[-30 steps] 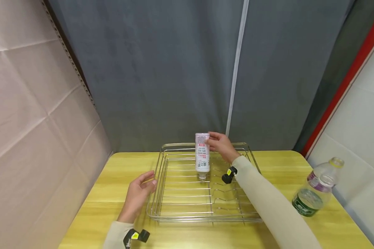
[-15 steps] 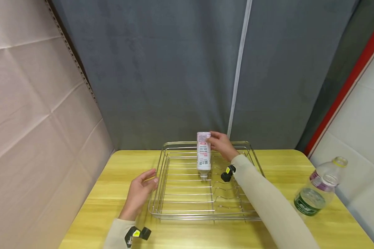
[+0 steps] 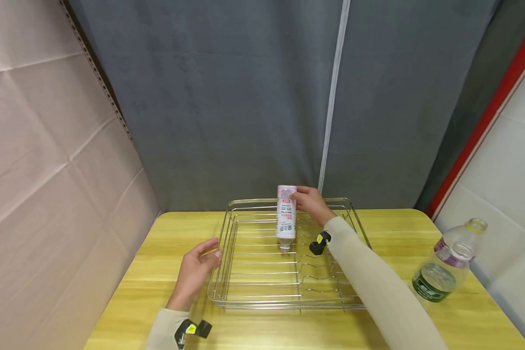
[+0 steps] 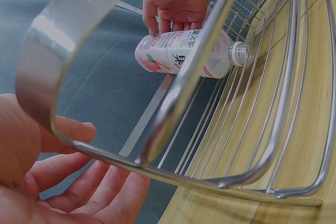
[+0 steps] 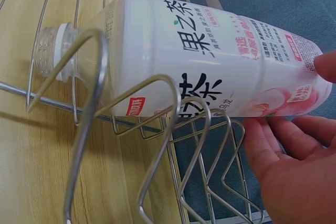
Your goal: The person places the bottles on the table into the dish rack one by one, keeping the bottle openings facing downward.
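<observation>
Head view: right hand (image 3: 311,203) grips the upper end of a white plastic drink bottle (image 3: 286,217), fingers and thumb curled round its base end; bottle stands inverted, uncapped threaded neck pointing down, mouth at or just above the wires of a wire dish rack (image 3: 245,296), toward the rack's far middle. Whether the neck touches the wires cannot be told from here. Bottle body smooth, rounded-square in section, wrapped in a glossy white label with black Chinese characters and a pink peach print. Right wrist view: label reads clearly, clear ribbed neck (image 5: 50,51) bare of a cap, bent zigzag plate-holder wires (image 5: 157,124) crossing in front of the bottle and partly masking it; fingertips (image 5: 273,145) lie along the bottle's base end. Rack is shiny round steel rod, parallel floor wires, a raised double rim, rounded corners. Left hand (image 3: 194,272) rests on the table just beside the rack's left rim, fingers loosely spread, holding nothing; left wrist view shows the curved rim bar (image 4: 58,51) close over the relaxed fingers (image 4: 79,177). Table (image 3: 127,301) is yellow wood-grain laminate, smooth. At the right edge, well apart from the rack, a clear water bottle (image 3: 446,265) with green label and yellowish cap, tilted. Grey cloth curtain (image 3: 227,97) behind; beige panel left.
</observation>
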`<state>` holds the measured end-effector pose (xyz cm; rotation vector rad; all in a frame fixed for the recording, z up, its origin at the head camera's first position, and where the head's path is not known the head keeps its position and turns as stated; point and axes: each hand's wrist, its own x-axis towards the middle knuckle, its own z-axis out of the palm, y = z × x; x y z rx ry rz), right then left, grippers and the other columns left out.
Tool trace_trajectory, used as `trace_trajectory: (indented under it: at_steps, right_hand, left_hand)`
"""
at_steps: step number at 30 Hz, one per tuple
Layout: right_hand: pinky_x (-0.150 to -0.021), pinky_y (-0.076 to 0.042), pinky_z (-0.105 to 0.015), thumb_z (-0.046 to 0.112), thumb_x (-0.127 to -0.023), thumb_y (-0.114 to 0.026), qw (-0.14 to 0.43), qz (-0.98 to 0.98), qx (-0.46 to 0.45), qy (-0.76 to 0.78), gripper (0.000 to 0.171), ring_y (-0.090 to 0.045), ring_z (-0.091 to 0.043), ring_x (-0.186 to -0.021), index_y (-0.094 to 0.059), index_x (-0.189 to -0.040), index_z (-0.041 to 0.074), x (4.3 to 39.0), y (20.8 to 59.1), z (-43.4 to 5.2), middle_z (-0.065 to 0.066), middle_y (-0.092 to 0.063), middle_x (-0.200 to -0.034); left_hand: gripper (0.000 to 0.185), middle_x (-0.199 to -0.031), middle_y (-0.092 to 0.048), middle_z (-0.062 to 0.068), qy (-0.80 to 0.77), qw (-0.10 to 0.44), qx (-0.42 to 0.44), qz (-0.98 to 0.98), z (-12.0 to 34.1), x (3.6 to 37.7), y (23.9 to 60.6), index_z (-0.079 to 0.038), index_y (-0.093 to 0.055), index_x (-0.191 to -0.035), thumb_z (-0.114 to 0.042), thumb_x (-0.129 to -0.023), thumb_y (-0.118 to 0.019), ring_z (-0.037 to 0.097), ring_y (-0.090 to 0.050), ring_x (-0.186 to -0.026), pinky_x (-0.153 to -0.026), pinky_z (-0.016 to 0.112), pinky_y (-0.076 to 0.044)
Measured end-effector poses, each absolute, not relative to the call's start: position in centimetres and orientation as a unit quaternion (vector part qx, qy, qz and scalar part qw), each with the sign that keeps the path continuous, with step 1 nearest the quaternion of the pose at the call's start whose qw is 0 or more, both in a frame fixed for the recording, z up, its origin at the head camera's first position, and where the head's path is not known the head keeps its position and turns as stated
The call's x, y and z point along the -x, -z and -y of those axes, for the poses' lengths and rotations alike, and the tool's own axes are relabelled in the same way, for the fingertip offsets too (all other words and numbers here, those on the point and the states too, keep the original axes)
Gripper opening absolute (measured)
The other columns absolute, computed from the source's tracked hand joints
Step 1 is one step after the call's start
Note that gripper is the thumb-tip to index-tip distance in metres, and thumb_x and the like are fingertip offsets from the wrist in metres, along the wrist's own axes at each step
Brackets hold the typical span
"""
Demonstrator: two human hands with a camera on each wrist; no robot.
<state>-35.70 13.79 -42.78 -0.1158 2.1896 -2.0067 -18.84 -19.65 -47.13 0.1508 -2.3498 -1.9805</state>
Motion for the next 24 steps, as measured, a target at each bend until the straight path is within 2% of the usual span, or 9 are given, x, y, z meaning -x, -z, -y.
trace_trajectory:
  at_steps: [5, 12, 24]
  right_hand:
    - [-0.122, -0.045, -0.053, 0.020, -0.104, -0.061, 0.090, -0.730, 0.026, 0.677, 0.062, -0.059, -0.037, -0.136, -0.041, -0.159, -0.001, 35.5, 42.6, -13.9, -0.022, -0.054, -0.153]
    - [-0.123, -0.044, -0.054, 0.017, -0.103, -0.064, 0.082, -0.724, 0.024, 0.685, 0.070, -0.054, -0.040, -0.143, -0.033, -0.162, -0.003, 35.4, 41.9, -14.4, -0.024, -0.044, -0.162]
    - [-0.124, -0.045, -0.047, 0.017, -0.105, -0.064, 0.058, -0.722, 0.033, 0.688, 0.068, -0.046, -0.036, -0.151, -0.034, -0.163, 0.000, 33.7, 38.9, -16.3, -0.023, -0.041, -0.166]
  left_hand:
    - [0.048, -0.152, -0.057, 0.017, 0.641, 0.030, -0.045, 0.765, 19.8, 18.8, 47.1, -0.006, -0.057, -0.150, -0.009, -0.103, -0.067, 0.034, -0.065, -0.131, -0.099, 0.035, -0.063]
    - [0.048, -0.154, -0.055, 0.019, 0.642, 0.024, -0.040, 0.766, 20.0, 19.0, 47.0, -0.006, -0.056, -0.151, -0.010, -0.104, -0.066, 0.035, -0.064, -0.133, -0.101, 0.036, -0.063]
    - [0.047, -0.154, -0.052, 0.018, 0.644, 0.014, -0.036, 0.764, 20.1, 19.4, 46.9, -0.008, -0.054, -0.152, -0.009, -0.106, -0.062, 0.037, -0.060, -0.136, -0.103, 0.041, -0.062]
